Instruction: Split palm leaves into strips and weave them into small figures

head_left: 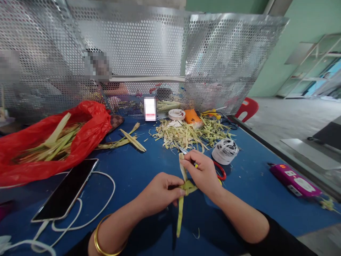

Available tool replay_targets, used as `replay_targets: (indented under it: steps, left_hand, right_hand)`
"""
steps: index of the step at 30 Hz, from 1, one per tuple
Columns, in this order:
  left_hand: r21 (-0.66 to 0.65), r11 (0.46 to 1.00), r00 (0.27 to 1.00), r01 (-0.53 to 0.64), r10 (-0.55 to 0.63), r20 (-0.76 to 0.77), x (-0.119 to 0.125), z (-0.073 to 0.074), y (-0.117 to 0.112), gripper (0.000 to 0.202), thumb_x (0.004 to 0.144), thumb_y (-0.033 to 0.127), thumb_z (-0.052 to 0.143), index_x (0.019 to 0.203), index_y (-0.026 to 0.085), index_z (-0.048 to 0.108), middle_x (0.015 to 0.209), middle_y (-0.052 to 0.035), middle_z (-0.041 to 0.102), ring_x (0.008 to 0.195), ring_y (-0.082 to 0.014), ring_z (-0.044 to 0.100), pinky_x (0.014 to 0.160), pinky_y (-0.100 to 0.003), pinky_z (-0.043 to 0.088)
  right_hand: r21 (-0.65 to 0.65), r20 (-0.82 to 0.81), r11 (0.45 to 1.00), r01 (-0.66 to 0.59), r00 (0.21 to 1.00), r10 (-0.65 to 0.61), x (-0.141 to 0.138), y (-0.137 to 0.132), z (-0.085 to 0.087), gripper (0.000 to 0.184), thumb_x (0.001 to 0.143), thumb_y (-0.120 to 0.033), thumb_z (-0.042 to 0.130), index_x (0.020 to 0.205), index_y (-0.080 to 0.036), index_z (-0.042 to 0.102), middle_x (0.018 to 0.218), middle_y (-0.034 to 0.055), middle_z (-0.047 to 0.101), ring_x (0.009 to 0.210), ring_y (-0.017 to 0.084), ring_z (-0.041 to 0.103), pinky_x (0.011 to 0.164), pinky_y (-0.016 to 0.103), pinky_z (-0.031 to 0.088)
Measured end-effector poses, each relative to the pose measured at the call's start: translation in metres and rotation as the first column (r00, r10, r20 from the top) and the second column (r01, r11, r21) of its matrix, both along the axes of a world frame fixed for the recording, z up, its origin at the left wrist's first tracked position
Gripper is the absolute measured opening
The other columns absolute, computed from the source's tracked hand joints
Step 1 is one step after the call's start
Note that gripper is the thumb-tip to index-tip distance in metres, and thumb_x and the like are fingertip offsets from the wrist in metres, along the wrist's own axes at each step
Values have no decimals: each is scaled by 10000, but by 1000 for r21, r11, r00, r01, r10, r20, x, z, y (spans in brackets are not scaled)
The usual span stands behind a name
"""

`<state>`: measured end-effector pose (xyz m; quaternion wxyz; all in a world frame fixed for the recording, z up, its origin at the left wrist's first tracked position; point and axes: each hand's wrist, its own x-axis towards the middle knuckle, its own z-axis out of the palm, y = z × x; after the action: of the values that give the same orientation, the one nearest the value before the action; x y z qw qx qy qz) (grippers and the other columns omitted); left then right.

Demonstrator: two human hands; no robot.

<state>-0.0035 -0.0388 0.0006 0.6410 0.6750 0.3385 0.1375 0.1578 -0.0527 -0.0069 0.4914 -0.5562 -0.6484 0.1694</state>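
In the lower middle of the frame we see the left hand closed, thumb and fingertips pinching the folded knot of a yellow-green leaf strip. The strip's tail hangs down towards the bottom edge over the blue table. The right hand, just right of centre, is curled shut on the strip's upper end. A small dark-and-yellow thing shows at its fingers, too small for us to name. Red scissors are mostly hidden behind that hand, beside a white fan. At left, a red bag covers most of its leaves. Behind the perforated screen everything is blurred.
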Motion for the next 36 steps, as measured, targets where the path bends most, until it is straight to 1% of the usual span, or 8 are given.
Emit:
replay_targets:
  steps: [8,13,19,23,27,29,32,36]
  left_hand:
    - [-170,976,989,-138,144,23,9,-13,-5,297,696,430,655,583,171,565,465,35,491,403,-87,429,441,-206,346]
    - [-115,991,996,-64,56,-75,9,-14,-8,232,679,339,663,559,155,588,453,46,460,417,-80,428,444,-198,325]
    - [-171,983,994,-67,51,-96,8,-11,-9,230,660,353,670,588,139,631,473,24,531,436,-92,475,462,-206,353]
    - [-220,957,982,-191,188,-33,7,-10,-4,258,661,365,674,722,115,687,507,16,552,439,-86,474,466,-207,361]
    - [-214,881,883,-422,453,123,3,-9,8,284,689,365,667,801,105,694,564,12,556,459,-67,474,464,-189,338]
    - [-217,849,843,-482,517,149,2,-10,12,290,685,371,675,803,107,689,556,14,551,451,-64,471,457,-187,326]
    - [-212,854,849,-475,508,143,4,-13,12,273,671,368,677,770,113,677,552,9,562,446,-73,487,453,-192,331]
    - [-200,898,902,-392,418,109,9,-18,9,242,678,355,658,743,122,659,548,10,562,436,-83,497,440,-198,340]
  right_hand:
    - [-9,87,1000,-5,996,6,1,5,-6,211,836,-209,528,631,-203,475,636,-27,472,609,122,447,583,246,338]
    - [-28,74,987,-157,985,159,-4,2,-7,216,823,-194,548,619,-203,478,631,-25,479,606,122,464,573,245,348]
    - [49,65,992,-119,991,116,-6,0,-6,205,847,-211,520,642,-202,513,630,-19,467,600,124,455,565,245,355]
    - [41,-4,997,-58,998,59,5,10,-8,133,856,-268,526,786,-197,613,750,13,581,717,145,527,673,257,404]
    - [-91,-389,986,138,907,-162,15,21,-11,291,797,-440,590,945,-192,622,832,22,602,718,149,539,647,260,420]
    - [-243,-572,970,-9,809,-135,15,23,-11,345,773,-503,602,886,-178,633,691,-14,557,553,105,475,529,232,372]
    - [-341,-694,874,-347,720,15,8,19,-12,335,737,-492,657,772,-159,648,533,-57,467,436,61,376,450,207,291]
    - [-315,-688,876,-366,723,55,1,13,-17,289,702,-415,713,636,-146,632,524,-42,509,454,60,424,455,197,315]
